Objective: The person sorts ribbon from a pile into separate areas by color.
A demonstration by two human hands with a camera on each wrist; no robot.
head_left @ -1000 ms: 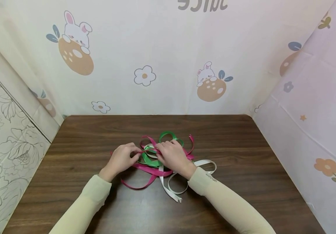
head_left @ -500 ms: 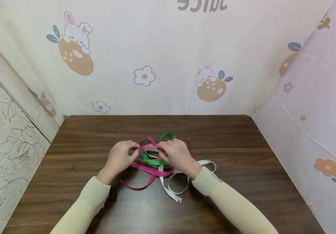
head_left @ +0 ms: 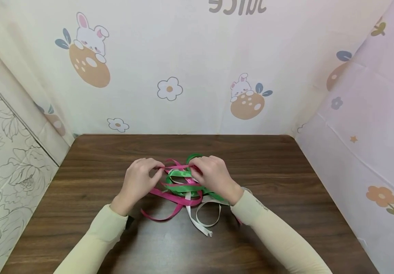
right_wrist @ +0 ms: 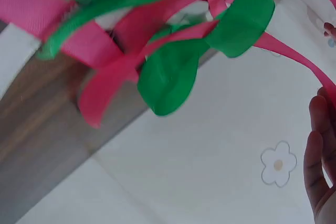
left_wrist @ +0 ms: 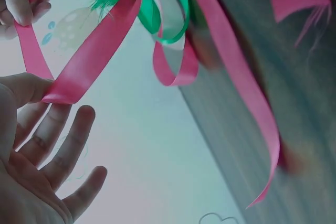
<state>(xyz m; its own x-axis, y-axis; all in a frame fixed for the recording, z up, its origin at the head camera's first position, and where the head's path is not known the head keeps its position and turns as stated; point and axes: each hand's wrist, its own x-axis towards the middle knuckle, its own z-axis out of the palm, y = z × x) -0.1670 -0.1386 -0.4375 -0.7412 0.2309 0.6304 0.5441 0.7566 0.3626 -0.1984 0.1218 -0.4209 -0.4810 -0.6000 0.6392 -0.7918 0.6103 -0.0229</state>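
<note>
My left hand point(head_left: 138, 182) pinches a pink ribbon point(left_wrist: 94, 56) between thumb and index finger, its other fingers spread in the left wrist view. My right hand point(head_left: 214, 177) pinches the same pink ribbon a short way to the right, so a short stretch runs between the hands in the head view. Below them lies a tangle of pink, green and white ribbons. A green ribbon point(head_left: 183, 188) loops through its middle, also hanging as a green loop point(right_wrist: 168, 77) in the right wrist view. Part of the tangle is hidden behind my right hand.
A white ribbon point(head_left: 197, 224) trails toward me from the tangle, and a pink strand point(head_left: 159, 219) curls to its left. Everything lies on a dark wooden table point(head_left: 286, 171). A printed curtain point(head_left: 200, 49) stands behind, with another cloth point(head_left: 354, 133) on the right.
Both hands have risen and drawn slightly apart with the pink ribbon. Green and pink strands lift with them, and a pink end that stood at the back right now shows beneath the right sleeve.
</note>
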